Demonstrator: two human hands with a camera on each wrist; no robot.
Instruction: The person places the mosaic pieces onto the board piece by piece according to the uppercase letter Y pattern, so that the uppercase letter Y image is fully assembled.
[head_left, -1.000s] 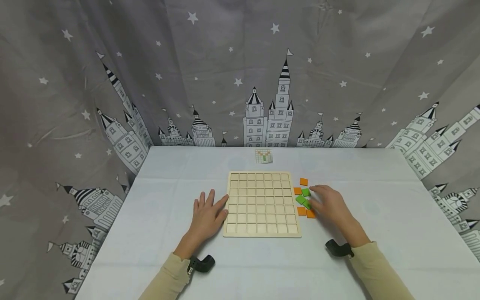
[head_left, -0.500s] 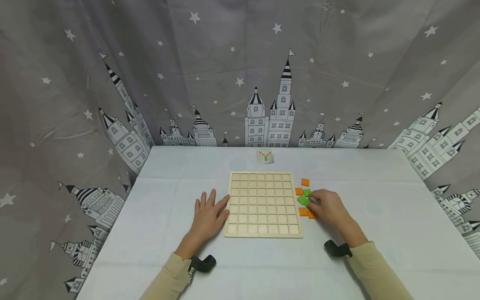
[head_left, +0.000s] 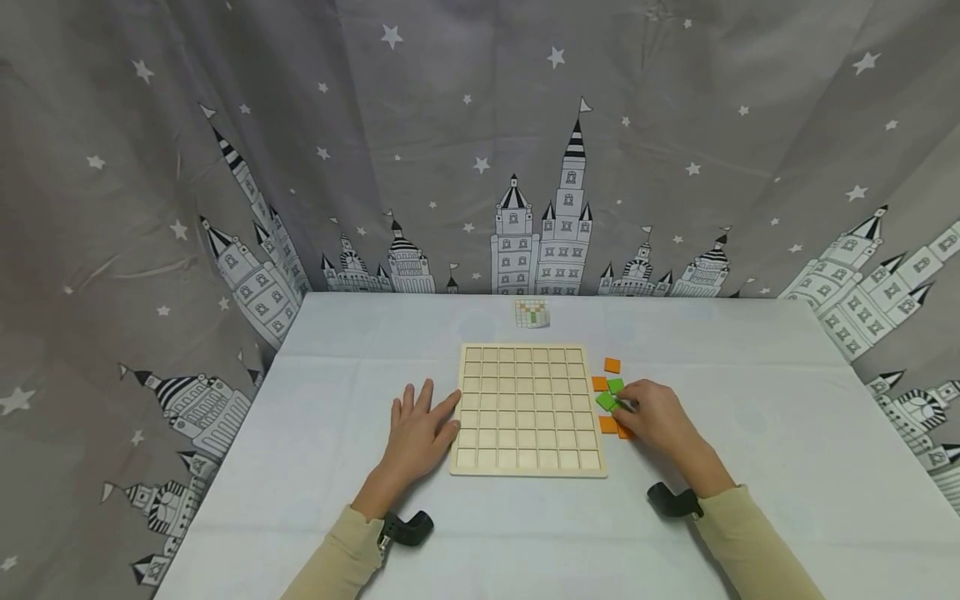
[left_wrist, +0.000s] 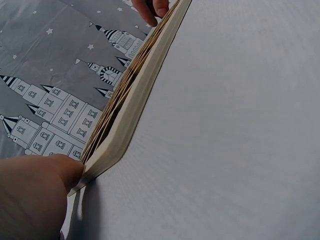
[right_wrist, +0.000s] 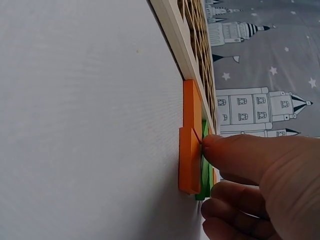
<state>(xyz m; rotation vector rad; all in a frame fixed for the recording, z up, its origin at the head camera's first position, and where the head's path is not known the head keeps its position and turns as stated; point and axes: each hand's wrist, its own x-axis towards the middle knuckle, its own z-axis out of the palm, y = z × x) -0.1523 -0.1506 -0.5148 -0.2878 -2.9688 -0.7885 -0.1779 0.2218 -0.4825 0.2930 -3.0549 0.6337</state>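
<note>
A pale wooden grid board (head_left: 528, 409) lies flat on the white table, its square cells bare. My left hand (head_left: 415, 433) rests at the board's left edge with fingers spread, thumb and index finger touching the rim. In the left wrist view the thumb (left_wrist: 62, 170) meets the board's corner. To the right of the board, my right hand (head_left: 658, 419) pinches a green tile (head_left: 615, 405) between thumb and index finger. Two more green tiles (head_left: 605, 401) lie beside it. Several orange tiles (head_left: 608, 425) lie around them; one is partly hidden by the hand.
A small card (head_left: 532, 313) with a coloured grid pattern lies behind the board. The white table (head_left: 375, 333) reaches back to a grey curtain (head_left: 420, 125) printed with castles and stars. A black wrist camera (head_left: 675, 500) sits on each forearm.
My right hand has lowered slightly towards the tiles, its thumb and index finger closing on a green one. The left hand stays by the board; the whole view has shifted a little.
</note>
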